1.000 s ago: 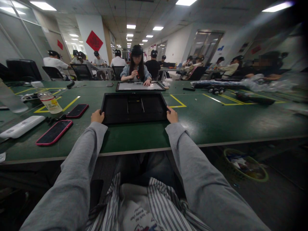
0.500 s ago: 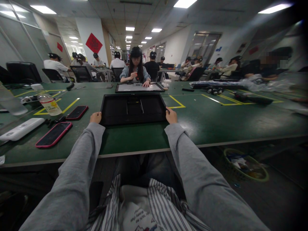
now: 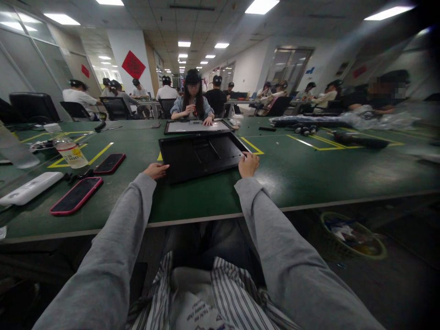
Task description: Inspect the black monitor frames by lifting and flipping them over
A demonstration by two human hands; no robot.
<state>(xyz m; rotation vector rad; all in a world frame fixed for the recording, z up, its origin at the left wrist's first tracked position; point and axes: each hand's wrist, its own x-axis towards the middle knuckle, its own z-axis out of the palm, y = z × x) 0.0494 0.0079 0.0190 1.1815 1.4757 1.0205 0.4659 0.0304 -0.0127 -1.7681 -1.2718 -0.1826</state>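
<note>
A black monitor back cover [image 3: 185, 160], its hollow side facing up, lies tilted and turned a little on the green table in front of me. My left hand [image 3: 157, 170] pinches its left edge near the front corner, with the fingertips partly hidden by the rim. At the opposite edge, my right hand [image 3: 249, 165] is closed on the front right corner, thumb and fingers bent around it. Just beyond the cover lies a black-framed panel [image 3: 202, 127], with a co-worker's hand [image 3: 207, 121] resting on it.
Two phones [image 3: 76, 195], a white device [image 3: 30, 188] and a drink bottle [image 3: 72, 152] are on the left. Yellow tape marks the tabletop. Plastic wrap [image 3: 371, 118] and dark parts [image 3: 305, 130] lie at the far right. A basket [image 3: 354, 236] stands below the table edge.
The cover's left side has swung toward the right and nearer me, so the cover now sits at an angle. My left hand moved right with it; my right hand shifted slightly.
</note>
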